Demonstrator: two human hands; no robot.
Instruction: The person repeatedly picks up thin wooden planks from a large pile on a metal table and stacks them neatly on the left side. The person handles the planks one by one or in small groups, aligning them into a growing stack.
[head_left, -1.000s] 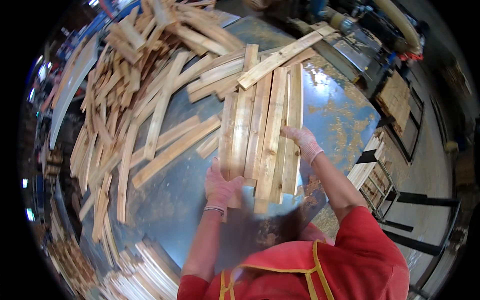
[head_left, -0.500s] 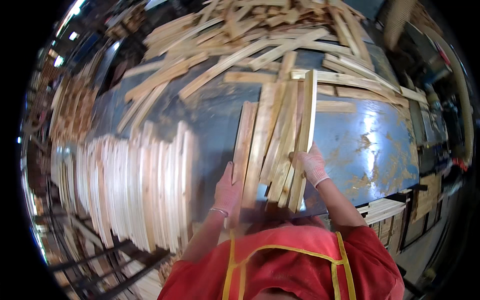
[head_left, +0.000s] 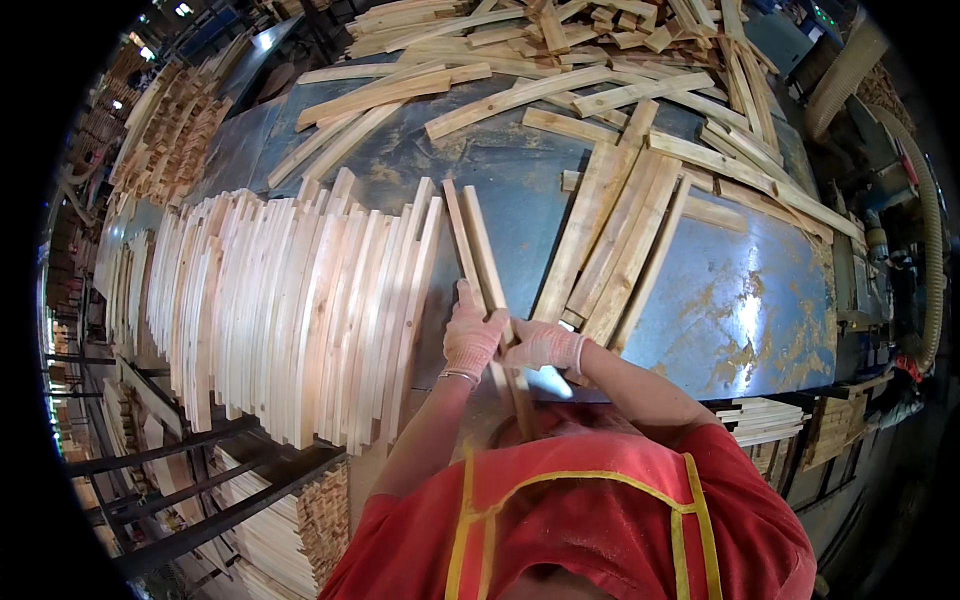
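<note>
Both hands wear pale pink work gloves and meet in front of my body, over the near edge of the metal-topped table. My left hand is closed around two narrow wooden strips, which stand close together and spread slightly apart at the far end. From the right, my right hand grips the right-hand strip, its fingertips close to the left hand. Just left of them lies a long row of pale wooden strips, set side by side. To the right, several loose boards lie slanting away from me.
A heap of jumbled wood pieces covers the table's far end. The bluish tabletop carries sawdust at the right. Dark metal rails and stacked lumber stand at lower left. A ribbed hose hangs at far right.
My right hand has moved left, with a strip, from the loose boards to beside my left hand. The two strips now sit together near the row. The view has shifted too.
</note>
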